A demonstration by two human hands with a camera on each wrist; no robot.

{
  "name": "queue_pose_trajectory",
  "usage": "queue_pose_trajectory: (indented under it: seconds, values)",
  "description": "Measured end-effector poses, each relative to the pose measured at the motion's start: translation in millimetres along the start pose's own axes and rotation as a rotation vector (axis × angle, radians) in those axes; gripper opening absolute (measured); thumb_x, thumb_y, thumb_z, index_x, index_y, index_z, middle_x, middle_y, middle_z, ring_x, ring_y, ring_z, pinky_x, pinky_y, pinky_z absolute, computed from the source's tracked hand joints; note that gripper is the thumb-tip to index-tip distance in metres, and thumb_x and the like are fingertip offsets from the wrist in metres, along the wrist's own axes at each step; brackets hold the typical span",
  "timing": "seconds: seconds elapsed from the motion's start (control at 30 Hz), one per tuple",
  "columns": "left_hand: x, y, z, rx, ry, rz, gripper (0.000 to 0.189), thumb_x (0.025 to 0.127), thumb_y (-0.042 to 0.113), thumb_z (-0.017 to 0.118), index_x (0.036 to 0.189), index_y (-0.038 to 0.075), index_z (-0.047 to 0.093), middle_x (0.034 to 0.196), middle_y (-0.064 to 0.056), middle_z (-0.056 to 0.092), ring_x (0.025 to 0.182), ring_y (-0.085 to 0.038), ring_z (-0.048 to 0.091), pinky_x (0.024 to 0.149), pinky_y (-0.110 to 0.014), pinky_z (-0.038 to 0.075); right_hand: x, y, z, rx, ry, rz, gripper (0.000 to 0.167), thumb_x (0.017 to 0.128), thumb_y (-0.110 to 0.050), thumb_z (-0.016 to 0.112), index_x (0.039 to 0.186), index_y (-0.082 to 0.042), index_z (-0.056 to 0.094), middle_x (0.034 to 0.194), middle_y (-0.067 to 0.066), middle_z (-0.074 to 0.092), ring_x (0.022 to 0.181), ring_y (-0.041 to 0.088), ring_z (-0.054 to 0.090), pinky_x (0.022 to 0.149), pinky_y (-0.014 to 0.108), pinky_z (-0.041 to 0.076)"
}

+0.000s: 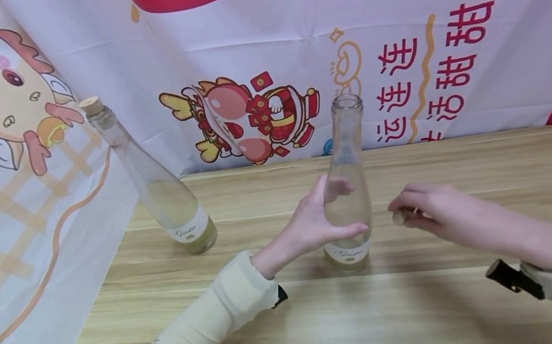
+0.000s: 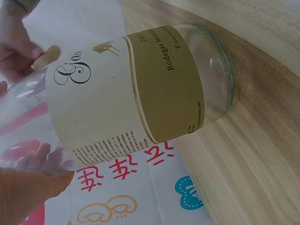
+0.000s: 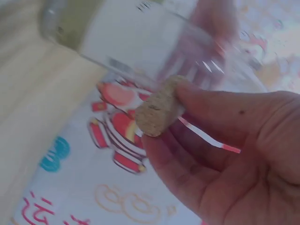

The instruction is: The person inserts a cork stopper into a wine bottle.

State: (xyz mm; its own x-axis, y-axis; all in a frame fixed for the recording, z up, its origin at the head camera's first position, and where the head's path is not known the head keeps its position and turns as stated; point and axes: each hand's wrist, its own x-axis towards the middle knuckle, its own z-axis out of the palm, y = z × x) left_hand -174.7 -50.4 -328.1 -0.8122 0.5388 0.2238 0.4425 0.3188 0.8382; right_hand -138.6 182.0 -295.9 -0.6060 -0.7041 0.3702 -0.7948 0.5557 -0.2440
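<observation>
A clear glass wine bottle stands upright on the table with an uncorked mouth. My left hand holds it round the body, the thumb in front and the fingers behind the glass. The left wrist view shows its white and gold label close up. To the right of the bottle, apart from it, my right hand pinches a cork between thumb and fingers. One end of the cork sticks out from the fingertips.
A second wine bottle, with a cork in its mouth, stands at the back left of the wooden table. A printed cloth hangs behind the table's far edge, and another patterned cloth is on the left.
</observation>
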Motion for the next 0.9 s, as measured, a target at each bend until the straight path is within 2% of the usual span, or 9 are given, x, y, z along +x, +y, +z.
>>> queue_pose_trajectory:
  seconds: [0.2, 0.4, 0.5, 0.67, 0.77, 0.9]
  values:
    - [1.0, 0.5, -0.3, -0.007, 0.003, 0.010, 0.066, 0.070, 0.021, 0.079, 0.122, 0.011, 0.040, 0.122, -0.001, 0.053, 0.116, -0.011, 0.048, 0.099, -0.028, 0.037, 13.0, -3, -27, -0.052, 0.176, -0.012, 0.037, 0.066, 0.010, 0.073, 0.099, -0.001, 0.061, 0.087, 0.000, 0.060, 0.073, 0.012, 0.061, 0.063, 0.021, 0.052]
    - [1.1, 0.9, -0.4, -0.009, 0.002, 0.008, 0.066, 0.070, 0.020, 0.079, 0.122, 0.011, 0.039, 0.123, -0.001, 0.053, 0.116, -0.011, 0.047, 0.100, -0.029, 0.037, 27.7, -13, -50, -0.047, 0.289, 0.025, 0.039, 0.067, 0.012, 0.072, 0.103, -0.001, 0.062, 0.091, 0.001, 0.059, 0.078, 0.010, 0.061, 0.073, 0.005, 0.044]
    - [1.1, 0.7, -0.2, -0.011, 0.001, 0.005, 0.067, 0.070, 0.020, 0.079, 0.123, 0.011, 0.039, 0.123, -0.001, 0.052, 0.117, -0.012, 0.047, 0.099, -0.030, 0.037, 34.5, -18, -59, -0.042, 0.345, 0.042, 0.042, 0.068, 0.011, 0.072, 0.106, -0.001, 0.062, 0.093, 0.002, 0.059, 0.081, 0.004, 0.058, 0.076, 0.002, 0.041]
    - [0.8, -0.3, 0.4, -0.020, -0.001, 0.000, 0.068, 0.070, 0.020, 0.079, 0.123, 0.012, 0.039, 0.123, 0.000, 0.052, 0.117, -0.012, 0.047, 0.099, -0.031, 0.037, 47.5, -26, -71, 0.000, 0.464, 0.046, 0.043, 0.069, 0.014, 0.069, 0.109, 0.001, 0.061, 0.099, 0.008, 0.060, 0.086, -0.004, 0.054, 0.078, 0.004, 0.042]
    - [0.5, -0.1, 0.5, -0.025, 0.000, -0.005, 0.068, 0.070, 0.020, 0.079, 0.123, 0.012, 0.038, 0.123, 0.000, 0.052, 0.117, -0.011, 0.047, 0.099, -0.031, 0.037, 55.2, -31, -79, 0.021, 0.524, 0.058, 0.039, 0.072, 0.015, 0.066, 0.110, 0.004, 0.060, 0.101, 0.010, 0.059, 0.090, -0.003, 0.054, 0.078, 0.006, 0.043]
    - [-0.1, 0.8, 0.0, -0.030, -0.002, -0.008, 0.068, 0.070, 0.019, 0.079, 0.124, 0.012, 0.038, 0.123, 0.000, 0.052, 0.117, -0.011, 0.046, 0.100, -0.030, 0.037, 64.6, -40, -88, 0.043, 0.571, 0.028, 0.034, 0.077, 0.014, 0.062, 0.110, 0.009, 0.058, 0.102, 0.015, 0.058, 0.092, 0.005, 0.056, 0.078, 0.010, 0.046]
